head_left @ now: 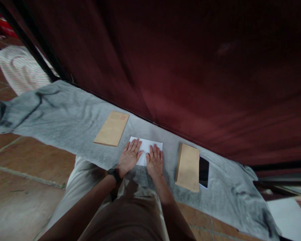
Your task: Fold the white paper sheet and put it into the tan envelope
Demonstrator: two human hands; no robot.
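Head, paper (144, 147) under left grip (129, 158), right grip (155, 163)

We have a long grey cloth (72, 124) before us, rumpled toward both ends. On it we see a brown envelope (112, 128) at left, white paper (144, 147) mid-cloth and, at right, a brown envelope stack (188, 167) with a phone (204, 170) just beside.

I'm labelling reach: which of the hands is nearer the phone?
Right. The right hand is left of the phone, envelope stack between; the left hand is farther left.
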